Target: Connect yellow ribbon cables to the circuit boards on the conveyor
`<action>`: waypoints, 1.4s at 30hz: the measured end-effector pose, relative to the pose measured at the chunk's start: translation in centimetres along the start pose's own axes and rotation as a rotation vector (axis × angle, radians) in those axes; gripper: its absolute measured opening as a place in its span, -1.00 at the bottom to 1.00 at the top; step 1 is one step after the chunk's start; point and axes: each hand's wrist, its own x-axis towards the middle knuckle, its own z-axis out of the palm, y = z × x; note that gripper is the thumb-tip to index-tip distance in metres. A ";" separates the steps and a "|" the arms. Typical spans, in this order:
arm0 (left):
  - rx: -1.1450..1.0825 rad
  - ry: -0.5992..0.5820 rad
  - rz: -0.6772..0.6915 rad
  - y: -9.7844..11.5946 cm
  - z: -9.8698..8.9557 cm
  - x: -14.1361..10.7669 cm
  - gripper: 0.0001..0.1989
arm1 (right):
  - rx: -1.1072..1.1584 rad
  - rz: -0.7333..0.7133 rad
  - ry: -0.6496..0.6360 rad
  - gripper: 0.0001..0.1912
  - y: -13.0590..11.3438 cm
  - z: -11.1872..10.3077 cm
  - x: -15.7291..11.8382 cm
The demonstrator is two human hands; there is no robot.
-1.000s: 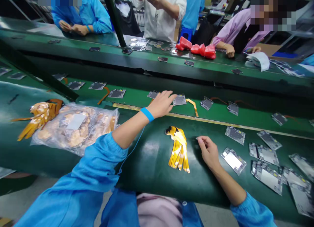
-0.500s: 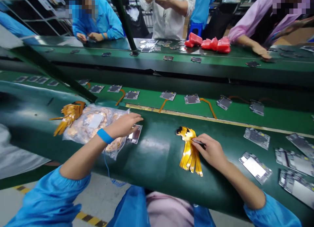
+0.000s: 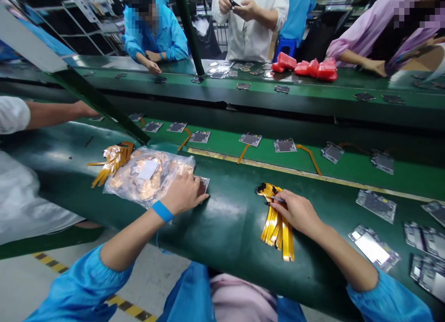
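Observation:
My left hand (image 3: 184, 192), with a blue band at its wrist, is down on a small circuit board (image 3: 204, 184). The thumb lies along the board's near edge and the fingers curl over its left side, hiding part of it. Just left of that hand lies a clear plastic bag (image 3: 149, 169) of copper-coloured parts. My right hand (image 3: 301, 209) pinches dark tweezers (image 3: 278, 199), whose tips are at a fanned bundle of orange flex cables (image 3: 276, 229) on the green bench.
Circuit boards, some with orange flex cables, lie along the green belt (image 3: 222, 150) ahead. More boards (image 3: 375, 247) are at the right. A second orange bundle (image 3: 113, 162) lies left of the bag. A green post (image 3: 104, 104) slants across the left. Co-workers stand across and at left.
My left hand has come down and closed round the circuit board beside the bag. My right hand stays at the cable bundle. A co-worker's arm has reached in at the left. The view has shifted slightly.

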 end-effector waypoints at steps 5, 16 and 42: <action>0.007 0.049 -0.029 1.5 0.8 -0.1 -0.56 | 0.074 -0.058 0.062 -0.72 0.5 -0.2 -0.6; -0.259 0.084 0.375 6.2 -0.4 -1.7 -0.52 | 0.191 -0.036 0.134 -0.74 1.1 -2.1 -1.9; -0.253 0.056 0.629 8.7 -1.1 -0.1 -0.71 | 0.330 0.066 -0.222 -0.84 -5.8 1.4 2.2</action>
